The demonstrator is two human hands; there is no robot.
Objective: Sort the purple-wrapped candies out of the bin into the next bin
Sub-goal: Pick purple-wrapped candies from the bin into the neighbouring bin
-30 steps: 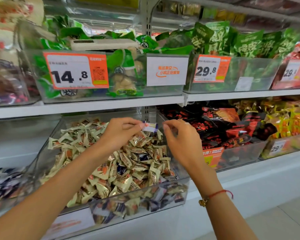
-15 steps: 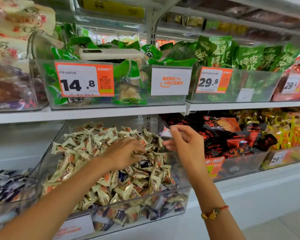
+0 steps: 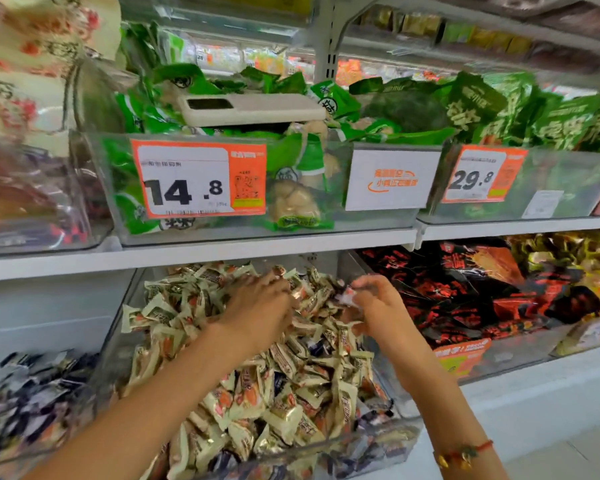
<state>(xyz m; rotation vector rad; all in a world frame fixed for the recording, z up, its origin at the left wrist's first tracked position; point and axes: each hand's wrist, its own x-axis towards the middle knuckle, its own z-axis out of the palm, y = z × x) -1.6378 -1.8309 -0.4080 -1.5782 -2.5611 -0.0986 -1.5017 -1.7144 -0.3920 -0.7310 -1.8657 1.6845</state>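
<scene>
On the lower shelf, in a clear bin (image 3: 388, 434) heaped with cream-and-gold candies (image 3: 284, 400), both hands are down among the wrappers. The left hand (image 3: 257, 306) lies palm-down on the heap near the back, fingers bent into the candies; blur hides whether it has hold of any. A second ago it was raised above the heap, pinching a purple-and-white candy; half a second ago it had dropped onto the heap with fingers spread, and now it sits a little further back. The right hand (image 3: 378, 303) hovers over the bin's right side, fingers curled round a small pale candy (image 3: 347, 297) pinched at its fingertips; the colours are too smeared to tell. Half a second ago it held that piece higher, beside the bin's rear right corner; now hand and piece are lower and closer to the left hand. A red cord bracelet (image 3: 465, 453) circles the right wrist. A few purple candies (image 3: 317, 346) show among the cream ones. The bin to the left (image 3: 35, 403) holds dark purple-and-white candies. The view has also swung closer, so the upper shelf's green packs (image 3: 302, 161) and 14.8 tag (image 3: 198, 180) loom larger
</scene>
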